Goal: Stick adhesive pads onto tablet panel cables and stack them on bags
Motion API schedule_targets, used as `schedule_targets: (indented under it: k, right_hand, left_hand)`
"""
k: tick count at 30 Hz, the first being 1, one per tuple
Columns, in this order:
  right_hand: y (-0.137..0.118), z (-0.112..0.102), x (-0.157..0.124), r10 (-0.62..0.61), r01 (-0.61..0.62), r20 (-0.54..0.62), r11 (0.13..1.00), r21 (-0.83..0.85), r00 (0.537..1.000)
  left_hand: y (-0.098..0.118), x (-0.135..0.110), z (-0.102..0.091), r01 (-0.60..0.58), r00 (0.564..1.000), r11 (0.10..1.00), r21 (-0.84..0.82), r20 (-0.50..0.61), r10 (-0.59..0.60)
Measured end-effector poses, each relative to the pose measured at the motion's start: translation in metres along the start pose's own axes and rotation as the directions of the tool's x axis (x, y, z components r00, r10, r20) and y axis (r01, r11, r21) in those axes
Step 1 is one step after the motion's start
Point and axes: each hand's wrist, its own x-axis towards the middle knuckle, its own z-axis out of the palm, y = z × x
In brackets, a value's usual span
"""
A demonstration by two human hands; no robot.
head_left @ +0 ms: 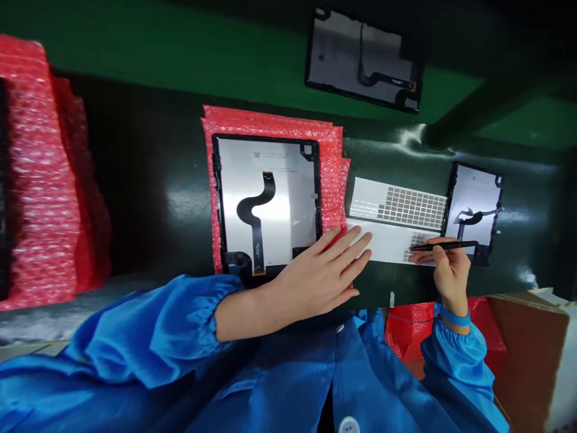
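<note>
My left hand [322,273] lies flat with fingers stretched out, its fingertips resting on the left end of a white sticker sheet [383,240]. My right hand [446,264] pinches black tweezers [444,245], their tip over the small grey stickers on that sheet. A second sticker sheet [399,204] with a grid of grey squares lies just behind. A tablet screen panel [265,201] with a black flex cable lies face down on red bubble wrap [331,156], left of my left hand. A smaller panel [473,207] lies right of the sheets.
A tall stack of red bubble wrap [40,174] stands at the left. Another screen panel [365,60] lies at the back on the green surface. A brown cardboard box [527,337] with red wrap inside sits at the lower right, below the bench edge.
</note>
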Motion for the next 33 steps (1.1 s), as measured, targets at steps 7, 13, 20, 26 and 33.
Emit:
schedule_targets:
  k: [7, 13, 20, 26, 33]
  right_hand:
    - [0.006, 0.001, -0.001, -0.024, 0.025, 0.034, 0.998, -0.057, 0.999]
    - [0.009, -0.001, -0.001, -0.028, 0.034, 0.05, 0.992, -0.124, 0.998]
    - [0.005, -0.003, 0.002, -0.015, 0.027, 0.071, 0.986, -0.167, 0.997]
    - [0.004, -0.006, 0.007, 0.034, -0.031, 0.072, 0.999, -0.042, 0.997]
    - [-0.028, 0.001, 0.024, 0.002, -0.01, 0.053, 0.987, 0.158, 0.999]
  left_hand:
    - [0.004, 0.0, 0.018, 0.027, 0.99, 0.999, 0.026, 0.136, -0.03]
    - [0.005, 0.0, 0.016, 0.019, 0.991, 0.999, 0.047, 0.131, -0.025]
    - [0.004, 0.0, 0.019, 0.018, 0.992, 0.999, 0.028, 0.123, -0.021]
    - [0.002, 0.002, 0.02, 0.0, 0.989, 0.999, 0.042, 0.146, -0.007]
    - [0.003, 0.003, 0.01, -0.011, 1.0, 1.0, -0.014, -0.018, 0.01]
